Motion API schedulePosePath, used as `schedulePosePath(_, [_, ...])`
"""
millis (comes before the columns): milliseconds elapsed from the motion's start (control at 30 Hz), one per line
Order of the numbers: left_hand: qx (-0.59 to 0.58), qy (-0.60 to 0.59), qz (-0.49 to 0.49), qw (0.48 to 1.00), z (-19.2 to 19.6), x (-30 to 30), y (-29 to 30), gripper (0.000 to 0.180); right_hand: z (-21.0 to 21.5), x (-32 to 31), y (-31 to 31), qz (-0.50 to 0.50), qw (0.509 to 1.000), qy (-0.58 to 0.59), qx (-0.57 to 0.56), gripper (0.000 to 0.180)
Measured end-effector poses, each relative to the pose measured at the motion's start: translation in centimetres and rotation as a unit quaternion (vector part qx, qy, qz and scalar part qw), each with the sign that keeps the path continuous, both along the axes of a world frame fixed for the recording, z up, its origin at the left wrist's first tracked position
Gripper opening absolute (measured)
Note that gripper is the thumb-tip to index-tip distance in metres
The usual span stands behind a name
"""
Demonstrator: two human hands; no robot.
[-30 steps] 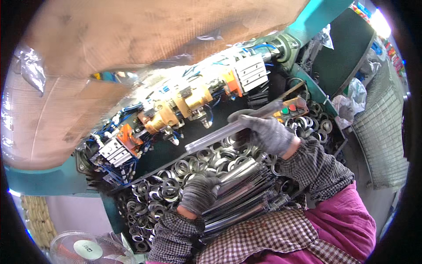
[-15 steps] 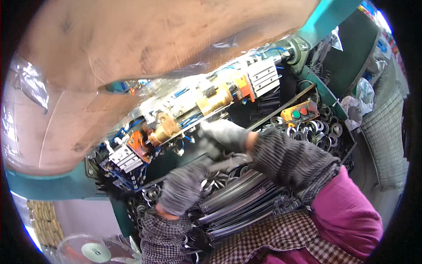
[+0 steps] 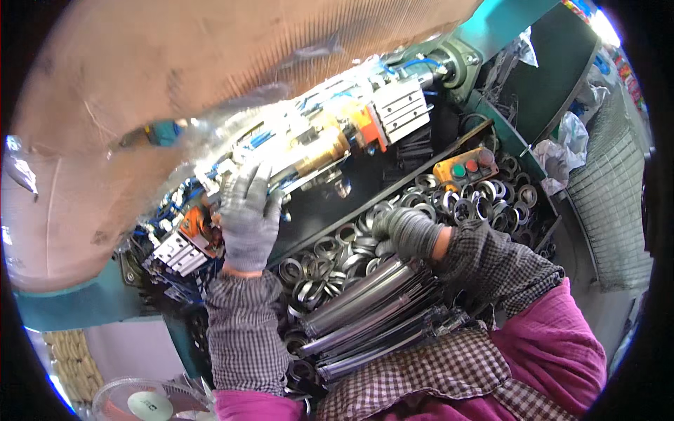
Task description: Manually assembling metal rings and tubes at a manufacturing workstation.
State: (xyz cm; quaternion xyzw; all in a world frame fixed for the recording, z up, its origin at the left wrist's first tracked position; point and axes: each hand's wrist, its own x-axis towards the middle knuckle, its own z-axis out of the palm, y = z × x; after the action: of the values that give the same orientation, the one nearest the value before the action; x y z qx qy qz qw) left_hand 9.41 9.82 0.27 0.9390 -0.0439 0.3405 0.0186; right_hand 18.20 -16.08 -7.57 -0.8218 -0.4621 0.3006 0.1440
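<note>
cluttered machine bench w/ a tray of metal rings [image 3: 337,252]. left hand [image 3: 247,214] spread flat on the machine head [image 3: 316,140], grasping nothing; right hand [image 3: 407,231] curled over the rings, prob. picking one; next calls for a clean pinch.

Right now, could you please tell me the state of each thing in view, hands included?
Left hand: gloved, fingers spread, laid flat on the machine.
Right hand: gloved, curled down among the metal rings.
Metal rings: loose, heaped in the tray.
Metal strips: stacked lengthwise, lying flat below the right hand.
Button box: lying by the rings, untouched.
</note>
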Motion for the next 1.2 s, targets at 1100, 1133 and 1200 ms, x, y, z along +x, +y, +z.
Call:
schedulePosePath(1100, [-0.682,0.260,-0.158,0.665,0.6,-10.4,-10.3,0.043,3.8,-7.8,-3.8,-0.174,0.692,0.600,0.361,0.042])
schedulePosePath(1133, [-0.590,0.250,-0.237,0.730,0.5,-10.4,-10.3,0.062,3.3,-7.7,-3.7,-0.190,0.684,0.610,0.353,0.042])
schedulePosePath(1200, [-0.550,0.242,-0.191,0.776,0.7,-10.1,-10.8,0.065,2.6,-8.0,-3.2,-0.212,0.698,0.574,0.373,0.043])
